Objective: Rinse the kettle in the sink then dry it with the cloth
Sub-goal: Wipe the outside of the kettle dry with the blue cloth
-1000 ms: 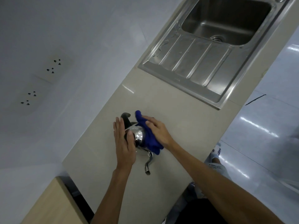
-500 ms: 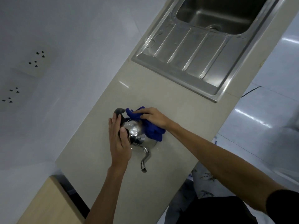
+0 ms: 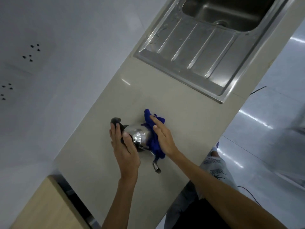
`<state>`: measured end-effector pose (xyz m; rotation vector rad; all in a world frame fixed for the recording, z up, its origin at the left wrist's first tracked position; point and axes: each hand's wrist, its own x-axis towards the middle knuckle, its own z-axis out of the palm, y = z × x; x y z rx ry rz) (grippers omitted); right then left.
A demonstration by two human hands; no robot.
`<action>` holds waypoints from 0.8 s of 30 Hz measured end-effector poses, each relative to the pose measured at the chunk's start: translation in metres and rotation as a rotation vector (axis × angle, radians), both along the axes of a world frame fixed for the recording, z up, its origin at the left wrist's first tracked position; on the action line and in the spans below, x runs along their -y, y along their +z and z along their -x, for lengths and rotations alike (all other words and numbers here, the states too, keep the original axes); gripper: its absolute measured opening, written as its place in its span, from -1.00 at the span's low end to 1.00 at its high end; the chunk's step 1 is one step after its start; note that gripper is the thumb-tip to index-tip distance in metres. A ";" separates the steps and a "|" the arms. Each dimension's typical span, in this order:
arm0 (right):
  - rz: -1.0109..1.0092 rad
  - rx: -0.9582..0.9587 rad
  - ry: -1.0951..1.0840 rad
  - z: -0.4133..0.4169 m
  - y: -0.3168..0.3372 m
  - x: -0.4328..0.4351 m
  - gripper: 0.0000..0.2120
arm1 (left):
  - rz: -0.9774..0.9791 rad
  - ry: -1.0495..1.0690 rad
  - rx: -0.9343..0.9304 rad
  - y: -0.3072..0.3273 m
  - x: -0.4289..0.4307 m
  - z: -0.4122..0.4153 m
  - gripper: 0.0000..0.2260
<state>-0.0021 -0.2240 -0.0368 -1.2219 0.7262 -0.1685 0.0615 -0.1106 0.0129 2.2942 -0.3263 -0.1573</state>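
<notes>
The kettle (image 3: 139,137) lies on its side on the beige counter (image 3: 148,90), well short of the sink (image 3: 181,68), which sits at the far right with its ribbed drainboard towards the kettle. The steel body is shiny, its spout (image 3: 156,167) points towards the near edge of the counter, and its black handle (image 3: 115,121) points away to the far left. The left hand (image 3: 126,151) holds the kettle at the handle end: the fingers lie nearly straight along the outer side of the handle and the thumb lies across its inner side, by the steel. The right hand (image 3: 162,137) is flat, fingers straight and close together, pressing the blue cloth (image 3: 154,143) against the right side of the kettle — the cloth is bunched under the palm and sticks out past the fingertips at the far end and past the wrist at the near end. On the white wall to the left are two wall sockets (image 3: 31,52); at the near left corner a pale wooden cabinet (image 3: 41,209) meets the counter.
</notes>
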 end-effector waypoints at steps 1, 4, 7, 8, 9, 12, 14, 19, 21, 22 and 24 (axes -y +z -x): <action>0.025 0.047 0.025 0.002 0.011 -0.004 -0.58 | -0.014 0.012 -0.003 0.000 0.000 0.001 -0.47; 0.170 0.165 0.121 0.012 0.005 -0.018 -0.56 | -0.042 0.038 -0.010 0.000 0.000 0.002 -0.50; 0.086 0.024 0.065 0.010 -0.017 0.000 -0.58 | -0.063 0.026 0.002 0.002 -0.001 0.003 -0.46; 0.063 -0.006 0.061 0.010 -0.016 0.003 -0.58 | -0.078 0.012 0.007 0.003 -0.002 0.003 -0.43; 0.083 0.009 0.066 0.010 -0.008 0.003 -0.58 | -0.111 -0.013 0.013 0.004 -0.004 0.001 -0.39; 0.231 0.185 0.120 0.015 0.012 -0.018 -0.59 | -0.315 -0.152 0.065 0.011 -0.014 -0.008 -0.33; 0.263 0.182 0.102 0.007 0.004 -0.013 -0.61 | -0.465 -0.258 0.135 0.015 -0.022 -0.016 -0.33; 0.152 0.035 0.210 -0.033 0.014 0.024 -0.67 | -0.467 -0.421 0.136 0.021 -0.028 -0.027 -0.31; 0.215 0.149 0.268 -0.037 0.021 0.016 -0.68 | -0.412 -0.466 0.084 0.020 -0.031 -0.029 -0.32; 0.216 0.163 0.293 -0.038 0.019 0.017 -0.68 | -0.382 -0.469 0.053 0.019 -0.032 -0.030 -0.31; 0.110 0.047 0.324 -0.044 0.013 0.031 -0.68 | -0.324 -0.446 -0.012 0.019 -0.032 -0.031 -0.26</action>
